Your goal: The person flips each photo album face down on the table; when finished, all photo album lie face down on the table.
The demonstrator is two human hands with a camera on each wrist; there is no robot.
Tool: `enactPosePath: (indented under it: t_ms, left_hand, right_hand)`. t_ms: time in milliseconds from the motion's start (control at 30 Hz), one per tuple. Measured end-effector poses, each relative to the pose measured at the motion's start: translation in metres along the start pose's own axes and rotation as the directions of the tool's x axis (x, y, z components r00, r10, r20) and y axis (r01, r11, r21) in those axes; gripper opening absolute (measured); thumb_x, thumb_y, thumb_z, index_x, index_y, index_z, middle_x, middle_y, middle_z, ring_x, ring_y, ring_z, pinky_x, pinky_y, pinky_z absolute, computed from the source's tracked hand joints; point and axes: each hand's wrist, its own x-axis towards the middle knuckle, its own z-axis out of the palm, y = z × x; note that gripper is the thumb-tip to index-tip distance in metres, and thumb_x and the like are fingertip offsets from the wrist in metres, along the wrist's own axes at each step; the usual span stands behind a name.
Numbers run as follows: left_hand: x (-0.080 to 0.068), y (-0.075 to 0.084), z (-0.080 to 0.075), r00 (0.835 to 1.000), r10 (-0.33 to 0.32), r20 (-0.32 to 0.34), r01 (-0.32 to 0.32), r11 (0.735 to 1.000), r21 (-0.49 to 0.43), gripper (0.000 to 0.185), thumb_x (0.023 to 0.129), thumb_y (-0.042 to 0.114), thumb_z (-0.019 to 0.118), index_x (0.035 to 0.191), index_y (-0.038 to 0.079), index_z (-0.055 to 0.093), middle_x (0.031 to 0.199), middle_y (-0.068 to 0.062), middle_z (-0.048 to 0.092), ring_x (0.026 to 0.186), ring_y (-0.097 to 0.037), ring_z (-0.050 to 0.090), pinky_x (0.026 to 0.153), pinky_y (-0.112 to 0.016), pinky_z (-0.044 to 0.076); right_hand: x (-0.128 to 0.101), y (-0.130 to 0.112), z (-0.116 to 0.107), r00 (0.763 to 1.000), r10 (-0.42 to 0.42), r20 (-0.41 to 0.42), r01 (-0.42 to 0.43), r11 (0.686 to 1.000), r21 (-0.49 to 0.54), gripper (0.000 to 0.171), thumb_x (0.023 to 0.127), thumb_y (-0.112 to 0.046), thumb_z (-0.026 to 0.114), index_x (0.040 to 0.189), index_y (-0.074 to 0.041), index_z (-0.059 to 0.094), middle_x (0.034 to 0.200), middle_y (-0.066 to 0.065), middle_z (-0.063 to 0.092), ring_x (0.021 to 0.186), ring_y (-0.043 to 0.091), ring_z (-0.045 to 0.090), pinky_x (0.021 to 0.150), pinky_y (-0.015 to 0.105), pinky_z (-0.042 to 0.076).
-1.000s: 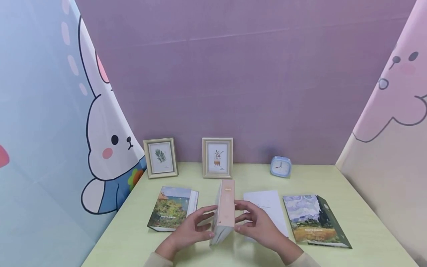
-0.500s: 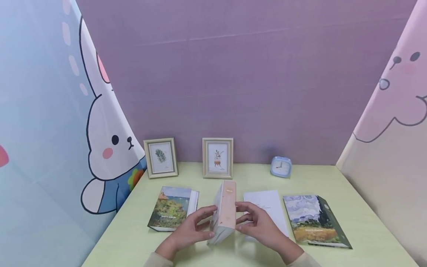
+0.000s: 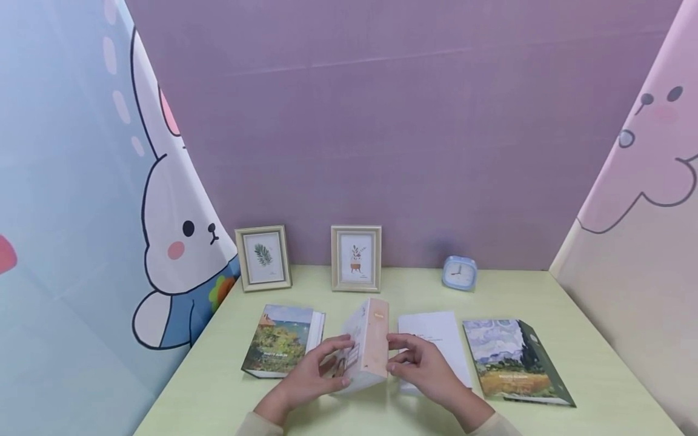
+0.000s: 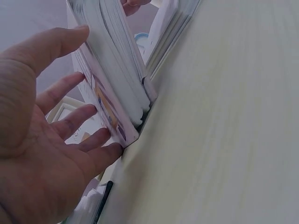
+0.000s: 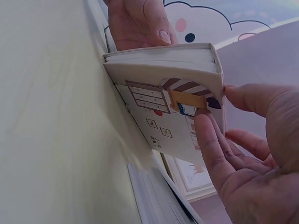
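Note:
A pale pink photo album (image 3: pixel 376 339) leans to the left on the table, its spine toward the head camera and a drawing showing on its left cover. Its lower corner meets the tabletop in both wrist views. My left hand (image 3: pixel 313 372) lies along the left side, fingers spread and nearly straight. In the left wrist view those fingertips (image 4: pixel 102 133) touch the cover, with the thumb near its edge. With my right hand (image 3: pixel 428 366) I hold the spine side. The right wrist view shows the right thumb (image 5: pixel 243 100) at the spine and fingers against the illustrated cover (image 5: pixel 140 109).
A landscape-covered photo album (image 3: pixel 283 339) lies left, another (image 3: pixel 515 363) right. A white book (image 3: pixel 436 339) lies just behind my right hand. Two picture frames (image 3: pixel 264 257) and a blue clock (image 3: pixel 459 272) stand along the back, before a purple wall (image 3: pixel 382 121).
The pink album has turned and tilted further left, its spine shifting slightly right, so more of its left cover shows. Both hands stay nearly in place.

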Motion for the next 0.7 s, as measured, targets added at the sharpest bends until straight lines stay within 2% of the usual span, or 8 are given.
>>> enactPosePath:
  t_ms: [233,467,533,700]
  left_hand:
    - [0.0007,-0.0006,0.001,1.0,-0.006,-0.021,0.007,0.998,0.064,0.064,0.091,0.014,0.083,0.148,0.009,0.055,0.166,-0.017,0.032,0.155,-0.046,0.022,0.124,-0.061,0.018]
    - [0.0016,-0.0014,0.001,0.999,-0.023,-0.028,0.026,0.994,0.105,0.065,0.089,0.016,0.084,0.147,0.008,0.056,0.167,-0.018,0.03,0.156,-0.042,0.023,0.126,-0.036,0.018]
    - [0.0011,-0.0015,0.0008,0.999,-0.033,-0.04,0.037,0.991,0.126,0.065,0.088,0.018,0.085,0.146,0.009,0.058,0.167,-0.017,0.032,0.155,-0.041,0.025,0.126,-0.038,0.019]
    - [-0.0003,0.0,0.0009,0.996,-0.038,-0.084,0.057,0.968,0.243,0.064,0.085,0.026,0.088,0.143,0.017,0.062,0.165,-0.013,0.038,0.151,-0.043,0.032,0.123,-0.066,0.02]
  right_hand:
    - [0.0012,0.001,0.0021,0.999,0.032,-0.033,-0.032,0.999,-0.016,0.054,0.093,0.0,0.076,0.141,0.012,0.055,0.13,0.029,0.063,0.098,0.028,0.073,0.079,0.029,0.064]
    - [0.0029,0.0032,0.0032,0.995,0.078,-0.057,-0.08,0.996,-0.031,0.056,0.09,0.0,0.078,0.14,0.011,0.056,0.129,0.025,0.063,0.095,0.029,0.074,0.076,0.029,0.064]
    - [0.0026,0.0044,0.0032,0.995,0.087,-0.057,-0.09,0.995,-0.04,0.057,0.09,0.0,0.079,0.141,0.011,0.056,0.129,0.024,0.063,0.094,0.028,0.073,0.075,0.029,0.063]
    - [0.002,0.0081,0.0034,0.995,0.084,-0.054,-0.09,0.987,-0.136,0.059,0.088,-0.003,0.081,0.14,0.011,0.057,0.126,0.021,0.066,0.087,0.023,0.072,0.067,0.027,0.061]
